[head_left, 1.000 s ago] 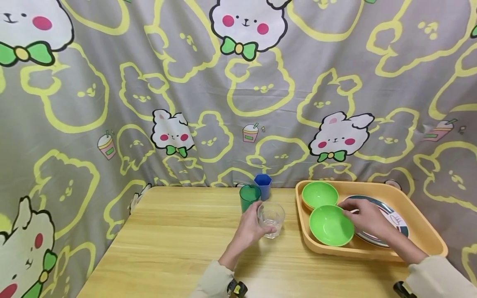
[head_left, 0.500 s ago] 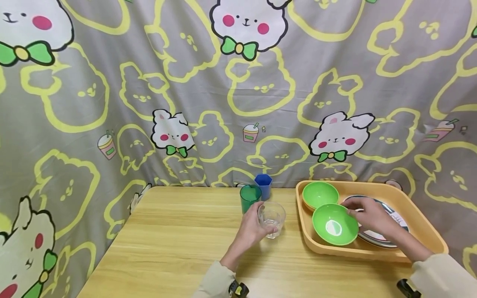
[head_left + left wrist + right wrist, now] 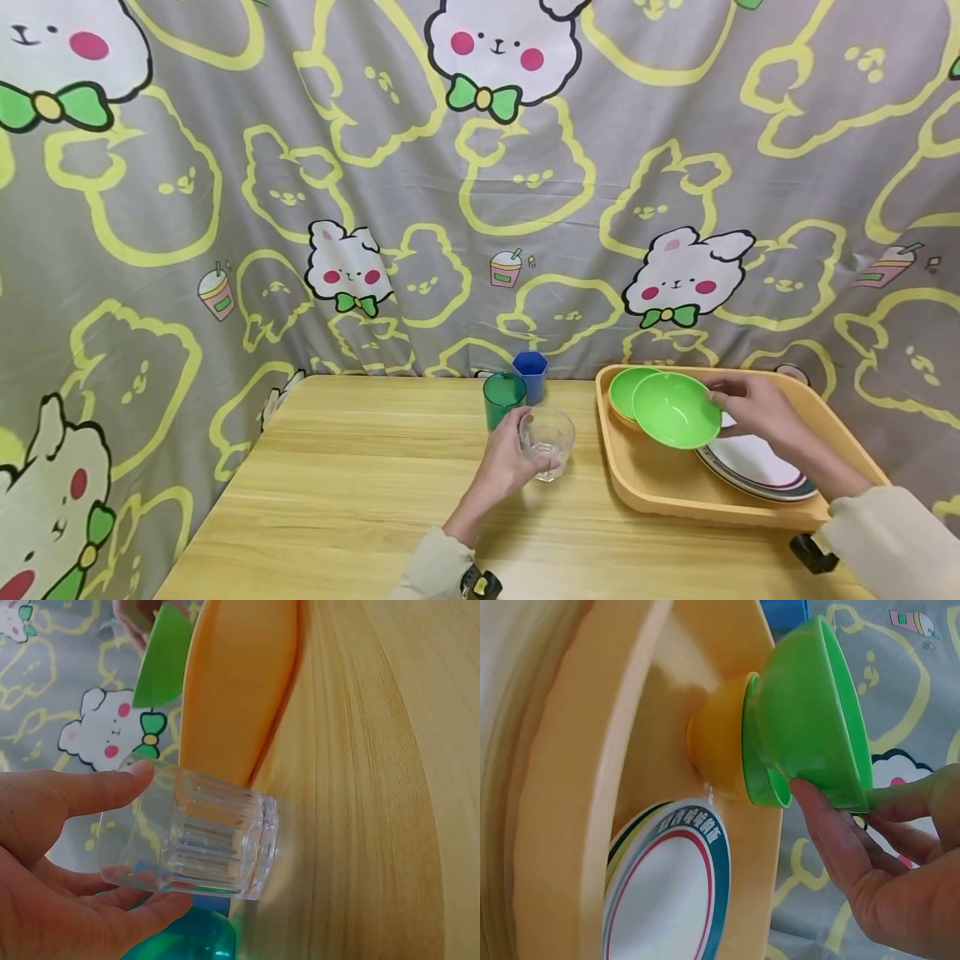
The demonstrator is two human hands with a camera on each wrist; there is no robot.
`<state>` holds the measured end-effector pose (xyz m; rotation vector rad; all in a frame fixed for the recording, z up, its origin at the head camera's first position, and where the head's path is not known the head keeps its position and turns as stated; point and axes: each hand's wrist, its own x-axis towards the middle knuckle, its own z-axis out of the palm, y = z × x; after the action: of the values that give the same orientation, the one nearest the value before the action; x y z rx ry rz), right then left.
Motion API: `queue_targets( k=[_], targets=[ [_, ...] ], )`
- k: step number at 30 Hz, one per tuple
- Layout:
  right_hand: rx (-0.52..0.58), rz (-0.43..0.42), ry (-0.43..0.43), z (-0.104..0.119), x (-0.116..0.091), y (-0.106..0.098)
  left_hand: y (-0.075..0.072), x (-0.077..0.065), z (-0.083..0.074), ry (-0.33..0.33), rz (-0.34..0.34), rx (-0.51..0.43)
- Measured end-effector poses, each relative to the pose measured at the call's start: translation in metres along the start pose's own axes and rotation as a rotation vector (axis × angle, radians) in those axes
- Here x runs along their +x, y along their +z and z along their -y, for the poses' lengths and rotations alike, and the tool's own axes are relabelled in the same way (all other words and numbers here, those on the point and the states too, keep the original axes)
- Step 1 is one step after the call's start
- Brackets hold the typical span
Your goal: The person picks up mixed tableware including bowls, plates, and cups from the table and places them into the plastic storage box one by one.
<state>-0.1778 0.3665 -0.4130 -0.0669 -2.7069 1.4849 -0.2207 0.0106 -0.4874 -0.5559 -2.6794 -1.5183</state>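
Bright head view, dimmer, softer wrist views, glints on the clear cup [image 3: 206, 838]

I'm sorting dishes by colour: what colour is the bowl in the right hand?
Bowl: bright green, best seen in the right wrist view.

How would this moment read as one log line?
left hand: holds clear glass; right hand: pinches green bowl at rim, over tray; in tray: plates, stacked bowls; table: green cup, blue cup

The head view looks forward and down over both hands [image 3: 501, 458]. Closer wrist views look past them, sharing the tray [image 3: 232, 682].
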Motion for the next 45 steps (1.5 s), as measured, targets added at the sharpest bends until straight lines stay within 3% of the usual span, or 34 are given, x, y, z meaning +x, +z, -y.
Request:
queue_targets(
  k=[7,18,35,38,45],
  targets=[
    [0.113,-0.030,0.062,-0.001,0.016,0.009,-0.002,0.000,0.003,0.004,-0.007,-0.026],
    [0.098,-0.095,0.138,-0.009,0.032,0.021,0.000,0.000,0.002,0.032,0.005,-0.064],
    [0.107,-0.054,0.165,-0.016,0.036,0.027,-0.003,0.002,-0.005,0.010,0.034,-0.167],
    [0.079,-0.038,0.144,-0.016,0.033,0.026,-0.005,0.002,-0.007,0.010,0.036,-0.190],
    [-0.171,-0.073,0.059,-0.011,0.024,0.014,-0.009,0.002,-0.012,0.040,0.058,-0.257]
  ],
)
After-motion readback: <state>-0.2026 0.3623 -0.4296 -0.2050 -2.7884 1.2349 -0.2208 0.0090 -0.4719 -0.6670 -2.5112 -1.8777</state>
